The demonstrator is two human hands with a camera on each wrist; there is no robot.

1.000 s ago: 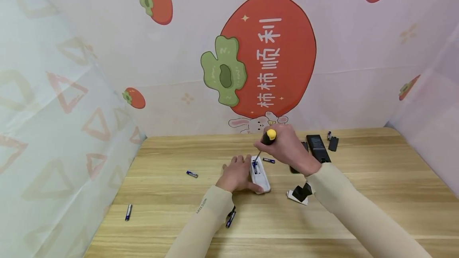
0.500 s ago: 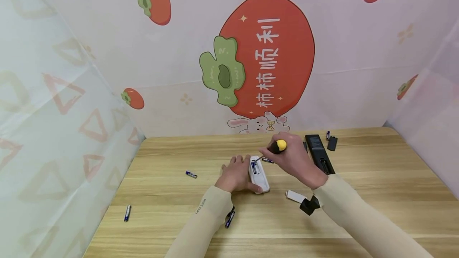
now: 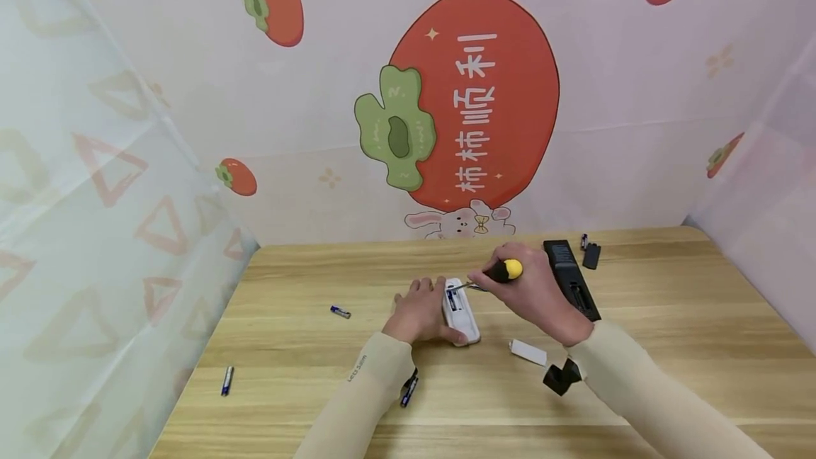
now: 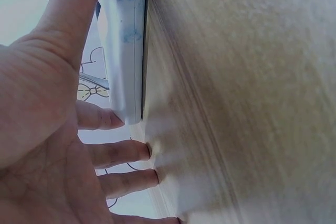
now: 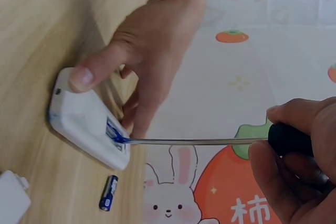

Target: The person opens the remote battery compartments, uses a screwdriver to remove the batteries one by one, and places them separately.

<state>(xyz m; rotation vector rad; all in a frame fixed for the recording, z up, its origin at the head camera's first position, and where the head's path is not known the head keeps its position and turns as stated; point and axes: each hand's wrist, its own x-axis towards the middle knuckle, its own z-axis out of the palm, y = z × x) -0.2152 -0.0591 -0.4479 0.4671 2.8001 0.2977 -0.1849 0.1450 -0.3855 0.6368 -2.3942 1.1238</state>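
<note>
Near the middle of the tabletop [image 3: 306, 346] lies a white remote control [image 3: 462, 312], back side up, its battery bay open with a blue battery showing inside. The left hand [image 3: 421, 312] steadies it: thumb curled round the near end, fingers straight against its left side and the wood. The right hand [image 3: 535, 292] is wrapped tightly round the black-and-yellow handle of a screwdriver [image 3: 503, 273], whose tip sits at the battery in the bay. A white battery cover [image 3: 528, 352] lies just right of the remote; a black remote control [image 3: 570, 278] lies towards the far right corner; loose AAA batteries [image 3: 341, 312] are scattered left
</note>
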